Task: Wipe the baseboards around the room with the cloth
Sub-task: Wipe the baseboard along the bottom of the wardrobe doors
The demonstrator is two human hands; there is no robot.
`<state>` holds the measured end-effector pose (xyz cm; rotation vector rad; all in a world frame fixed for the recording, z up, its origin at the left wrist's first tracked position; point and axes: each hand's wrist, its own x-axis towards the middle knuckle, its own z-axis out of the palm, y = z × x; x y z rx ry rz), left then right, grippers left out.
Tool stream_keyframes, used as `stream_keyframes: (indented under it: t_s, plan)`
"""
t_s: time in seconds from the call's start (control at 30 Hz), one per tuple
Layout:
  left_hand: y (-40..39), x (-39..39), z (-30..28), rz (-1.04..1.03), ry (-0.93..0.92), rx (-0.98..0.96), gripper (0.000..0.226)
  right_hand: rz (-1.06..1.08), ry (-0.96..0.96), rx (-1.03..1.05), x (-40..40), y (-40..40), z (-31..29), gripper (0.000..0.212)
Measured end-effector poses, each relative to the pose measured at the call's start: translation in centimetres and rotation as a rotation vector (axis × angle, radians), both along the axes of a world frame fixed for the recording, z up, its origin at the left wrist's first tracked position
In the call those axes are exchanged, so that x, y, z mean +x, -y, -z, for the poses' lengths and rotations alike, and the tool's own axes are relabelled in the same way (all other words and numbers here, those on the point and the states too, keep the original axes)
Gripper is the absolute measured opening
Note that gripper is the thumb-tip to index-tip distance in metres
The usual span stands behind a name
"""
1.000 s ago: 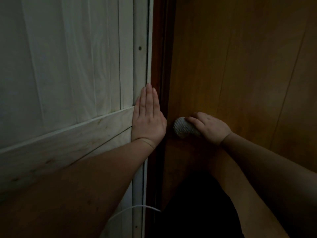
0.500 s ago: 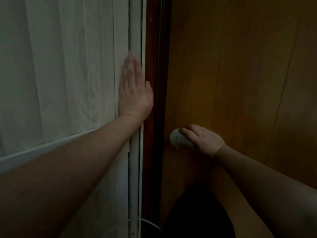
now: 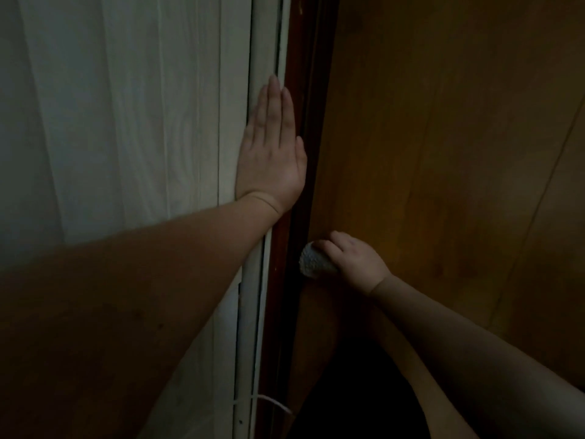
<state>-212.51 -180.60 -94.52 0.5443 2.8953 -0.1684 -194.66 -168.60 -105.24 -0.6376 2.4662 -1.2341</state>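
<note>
Left hand [image 3: 272,153]: laid flat on white panel [image 3: 126,122], nothing held.
Right hand [image 3: 354,264]: cloth [image 3: 313,263] gripped; firm pressure along dark trim [image 3: 300,217] is advised.

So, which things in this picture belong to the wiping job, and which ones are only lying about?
Part of the job:
- cloth, bunched, gripped by the right hand
- dark red-brown strip beside the cloth
- left hand, flat on the white frame

Just there:
- white cord near the bottom
- white panelled surface
- brown wooden surface
</note>
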Motion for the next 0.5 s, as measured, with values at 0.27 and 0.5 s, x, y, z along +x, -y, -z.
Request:
stream_keyframes:
  t_s: [0.27, 0.5]
  plan:
    - [0.2, 0.1, 0.1, 0.012, 0.018, 0.01, 0.062, -0.094, -0.13, 0.158, -14.5, -5.7, -1.3, 0.046]
    - [0.2, 0.0, 0.3, 0.008, 0.017, 0.001, 0.063, 0.18, -0.095, 0.322, -28.6, -10.6, -1.9, 0.041]
